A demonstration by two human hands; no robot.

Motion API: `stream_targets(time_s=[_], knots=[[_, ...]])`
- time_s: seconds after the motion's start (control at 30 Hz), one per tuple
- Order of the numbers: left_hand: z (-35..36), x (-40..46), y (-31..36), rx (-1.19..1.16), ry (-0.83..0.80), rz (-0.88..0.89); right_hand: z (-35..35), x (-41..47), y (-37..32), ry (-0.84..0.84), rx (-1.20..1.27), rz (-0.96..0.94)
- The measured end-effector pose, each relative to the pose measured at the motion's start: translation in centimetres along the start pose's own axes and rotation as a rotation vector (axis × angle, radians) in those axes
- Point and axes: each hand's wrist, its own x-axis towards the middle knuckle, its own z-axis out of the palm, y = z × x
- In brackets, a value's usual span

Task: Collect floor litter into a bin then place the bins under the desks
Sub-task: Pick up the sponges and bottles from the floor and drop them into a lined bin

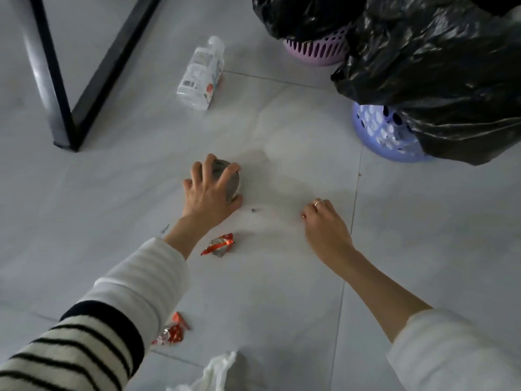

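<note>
A small greyish can (229,180) lying on the tiled floor (282,277) is gripped by the left hand (210,193), fingers spread and curled over its top and the thumb pressed to its near side. The right hand (327,227) is held just above the floor, fingers curled under; nothing is seen in it. A ring (317,203) is worn on one finger.

A clear plastic bottle (201,73) lies far left of the bins; its label print is too blurred to be read. Red wrappers (218,245) (172,333) are scattered nearer. Two black-bagged bins, purple (315,50) and blue (380,134), stand at far right.
</note>
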Motion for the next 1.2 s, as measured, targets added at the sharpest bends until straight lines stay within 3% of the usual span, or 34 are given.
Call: stream_targets(time_s=[0.1,0.23,0.33,0.4,0.53,0.67,0.73,0.9,1.2], knots=[[-0.2,-1.6,-1.9,-0.029,-0.001,-0.092,-0.8,0.3,-3.3,0.049,0.175,-0.038],[-0.6,-4.5,-5.8,-0.057,0.025,-0.209,-0.9,0.3,-9.6,0.097,0.411,-0.307],[-1.0,-6.0,-7.9,-0.063,0.029,-0.270,0.9,0.4,-12.7,-0.014,0.305,-0.587],[-1.0,-6.5,-8.2,-0.059,0.019,-0.288,2.1,0.0,-13.4,-0.122,0.221,-0.626],[-1.0,-6.4,-7.7,-0.053,0.024,-0.329,3.0,-0.5,-11.9,0.037,0.239,-0.476],[-0.9,-6.4,-7.6,-0.060,0.028,-0.334,1.3,1.2,-9.2,0.157,0.381,0.009],[-0.8,-6.3,-7.3,-0.069,0.028,-0.350,-0.5,2.6,-8.2,0.059,0.309,0.168],[-0.7,-6.5,-6.2,-0.081,0.042,-0.391,-1.5,4.7,-8.7,-0.221,0.176,0.118],[0.1,-8.0,-3.4,-0.059,0.003,-0.302,-2.2,3.9,-9.0,-0.438,0.143,0.125]])
